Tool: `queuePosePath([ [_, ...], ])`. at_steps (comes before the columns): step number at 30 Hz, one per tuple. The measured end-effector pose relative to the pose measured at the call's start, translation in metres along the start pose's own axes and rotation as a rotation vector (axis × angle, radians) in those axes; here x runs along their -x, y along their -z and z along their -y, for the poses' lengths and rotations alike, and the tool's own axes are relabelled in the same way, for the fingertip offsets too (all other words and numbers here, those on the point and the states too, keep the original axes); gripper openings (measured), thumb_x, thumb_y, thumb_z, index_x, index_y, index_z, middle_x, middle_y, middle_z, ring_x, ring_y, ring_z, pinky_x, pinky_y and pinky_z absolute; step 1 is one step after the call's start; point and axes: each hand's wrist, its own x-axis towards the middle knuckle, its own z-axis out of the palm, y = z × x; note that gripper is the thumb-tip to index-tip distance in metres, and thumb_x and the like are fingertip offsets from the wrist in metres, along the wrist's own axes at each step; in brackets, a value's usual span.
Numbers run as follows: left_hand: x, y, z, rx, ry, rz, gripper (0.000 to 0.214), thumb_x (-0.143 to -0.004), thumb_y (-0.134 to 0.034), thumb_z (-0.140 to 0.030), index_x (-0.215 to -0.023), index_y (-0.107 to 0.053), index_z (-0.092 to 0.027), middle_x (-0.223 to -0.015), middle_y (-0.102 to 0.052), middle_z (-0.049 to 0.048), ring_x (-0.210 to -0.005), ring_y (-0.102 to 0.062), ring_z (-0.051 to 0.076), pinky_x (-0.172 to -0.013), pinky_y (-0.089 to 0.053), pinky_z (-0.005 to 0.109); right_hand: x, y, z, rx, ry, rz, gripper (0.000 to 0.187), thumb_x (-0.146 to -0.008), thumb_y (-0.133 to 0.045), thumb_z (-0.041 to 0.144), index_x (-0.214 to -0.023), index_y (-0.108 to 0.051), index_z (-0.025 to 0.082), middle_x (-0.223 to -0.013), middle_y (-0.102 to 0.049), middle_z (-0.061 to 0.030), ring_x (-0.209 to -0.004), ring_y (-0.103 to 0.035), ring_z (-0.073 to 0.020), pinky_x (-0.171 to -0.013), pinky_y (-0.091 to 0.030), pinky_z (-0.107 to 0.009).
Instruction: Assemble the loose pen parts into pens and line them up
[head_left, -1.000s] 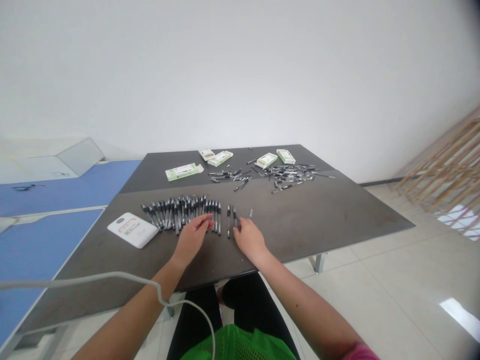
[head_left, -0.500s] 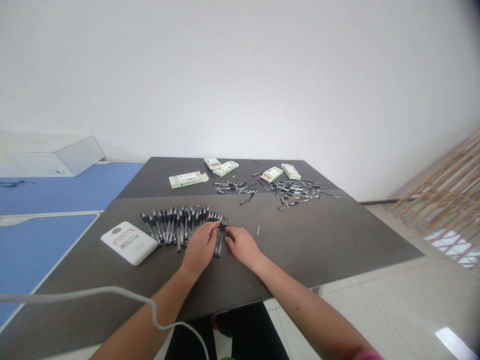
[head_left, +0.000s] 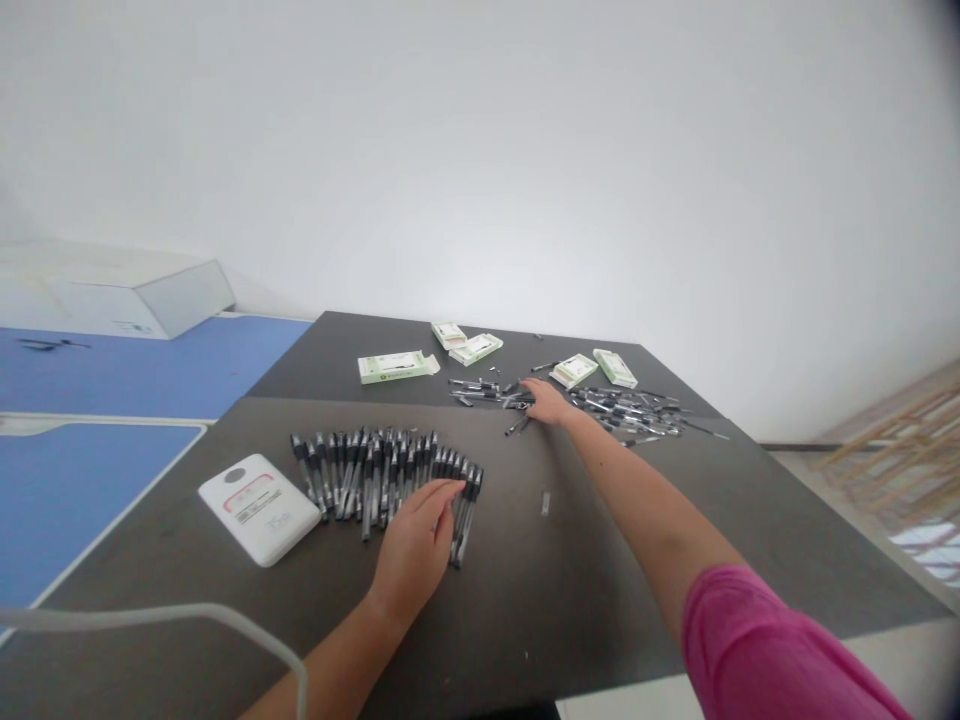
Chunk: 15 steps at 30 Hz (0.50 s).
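Note:
A row of black-and-clear gel pens [head_left: 367, 480] lies side by side on the dark table. My left hand [head_left: 416, 535] rests over the right end of the row, its fingers stretched along the pens and the thumb apart. Part of the row is hidden beneath it. Farther out, my right hand [head_left: 546, 402] reaches to loose pen parts [head_left: 480, 390] in the middle of the table. Its fingers are apart at the parts, with nothing plainly held. Right of that hand spreads a heap of more pen parts [head_left: 626, 408].
Green-and-white pen boxes [head_left: 397, 367] lie near the back, with more boxes [head_left: 574, 370] behind the heap. A white flat device [head_left: 260, 510] sits left of the row. One small clear piece [head_left: 546, 503] lies alone. A white cable [head_left: 217, 612] crosses the lower left.
My right hand has left the right end of the pen row and moved forward to the loose parts. My left hand stays at the row. The camera view has shifted.

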Motion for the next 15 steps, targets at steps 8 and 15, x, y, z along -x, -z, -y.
queuePosePath([
  [8,0.001,0.001,-0.002,0.002,0.022,-0.003,0.031,-0.086,-0.045,-0.010,-0.110,-0.062,-0.019,-0.109,-0.066,0.0073,-0.102,-0.061,0.017,-0.093,-0.049,0.033,-0.021,-0.025,-0.019,-0.048,0.117,0.083,0.034,-0.082,-0.055,0.030,-0.113,-0.062,0.016,-0.126,-0.057,-0.0130,-0.119,-0.051,-0.0247,-0.103,-0.036,-0.040],
  [15,0.003,0.002,-0.002,0.007,0.022,-0.002,0.031,-0.087,-0.044,-0.010,-0.110,-0.062,-0.020,-0.109,-0.066,0.0072,-0.103,-0.060,0.017,-0.094,-0.049,0.033,0.029,-0.011,-0.019,-0.086,0.247,0.085,0.023,-0.080,-0.058,0.022,-0.101,-0.066,0.017,-0.111,-0.063,-0.0098,-0.106,-0.057,-0.0209,-0.096,-0.041,-0.037],
])
